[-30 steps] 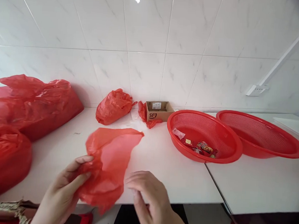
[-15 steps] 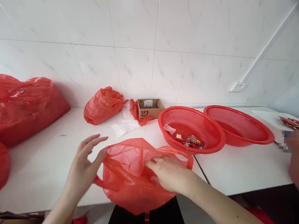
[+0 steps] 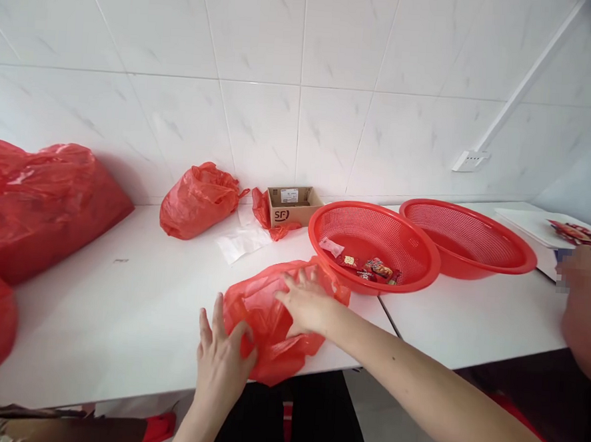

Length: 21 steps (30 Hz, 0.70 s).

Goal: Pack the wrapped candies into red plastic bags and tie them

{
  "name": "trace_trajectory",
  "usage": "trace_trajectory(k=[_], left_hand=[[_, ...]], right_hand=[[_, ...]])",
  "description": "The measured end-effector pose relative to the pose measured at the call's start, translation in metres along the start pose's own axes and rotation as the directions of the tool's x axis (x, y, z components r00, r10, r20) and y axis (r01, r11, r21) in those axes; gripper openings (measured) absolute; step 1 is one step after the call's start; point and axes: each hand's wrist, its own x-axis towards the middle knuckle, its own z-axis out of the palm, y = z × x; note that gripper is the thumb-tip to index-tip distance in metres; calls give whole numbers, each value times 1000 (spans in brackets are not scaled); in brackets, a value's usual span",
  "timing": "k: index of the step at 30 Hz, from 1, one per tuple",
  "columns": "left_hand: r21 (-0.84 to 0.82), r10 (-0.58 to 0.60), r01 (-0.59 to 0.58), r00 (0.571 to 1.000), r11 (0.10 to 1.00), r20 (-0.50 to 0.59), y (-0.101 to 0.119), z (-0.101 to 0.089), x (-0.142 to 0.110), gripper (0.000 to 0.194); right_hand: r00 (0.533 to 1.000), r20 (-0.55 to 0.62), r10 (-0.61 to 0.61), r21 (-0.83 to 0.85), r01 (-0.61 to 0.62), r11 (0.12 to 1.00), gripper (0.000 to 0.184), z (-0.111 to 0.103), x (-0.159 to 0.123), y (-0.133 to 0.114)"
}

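A thin red plastic bag (image 3: 270, 299) lies crumpled at the table's front edge, its lower part hanging slightly over. My left hand (image 3: 223, 360) is at its near left side, thumb and forefinger pinched together on the bag's edge while the other fingers point up. Across the bag's mouth reaches my right hand (image 3: 308, 305), fingers spread and resting on the film, with nothing visibly gripped. Just behind the bag is a red perforated basket (image 3: 376, 219) with a few small snack packets (image 3: 377, 269) in its bottom.
A second red basket (image 3: 475, 225) stands farther right. An open cardboard box (image 3: 296, 216) and a filled red bag (image 3: 196, 201) sit by the wall. Large red bags (image 3: 51, 199) occupy the left. Another person's hand (image 3: 589, 285) is at the far right, near packets on a white board.
The bag has gone from held open to flattened and crumpled on the table. My left hand moved right and down and pinched its edge; my right hand came up with its fingers spread.
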Motion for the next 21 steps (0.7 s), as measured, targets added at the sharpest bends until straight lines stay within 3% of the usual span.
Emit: trace_trajectory(k=[2, 6, 9, 11, 15, 18, 21], left_hand=[[21, -13, 12, 996, 1000, 86, -21, 1, -3, 27], [18, -46, 44, 992, 999, 122, -60, -6, -4, 62], [-8, 71, -71, 992, 997, 101, -68, -11, 1, 58], [24, 163, -164, 986, 986, 11, -59, -13, 6, 42], [93, 267, -253, 946, 963, -186, -17, -13, 12, 20], [75, 290, -281, 942, 957, -170, 15, -2, 17, 16], [78, 310, -306, 950, 949, -42, 25, 12, 29, 15]], right_hand=[[994, 77, 74, 58, -78, 995, 104, 6, 6, 16], [988, 139, 66, 181, -91, 979, 111, 21, 7, 35], [994, 92, 60, 141, -73, 987, 107, 26, 3, 32], [998, -28, 53, 107, -50, 993, 86, 25, 0, 26], [962, -270, -26, 60, 44, 997, 24, 25, -4, 14], [970, -233, -64, 8, 68, 998, 21, 34, -4, 9], [987, -158, -32, 10, 34, 999, 22, 46, -8, 12]])
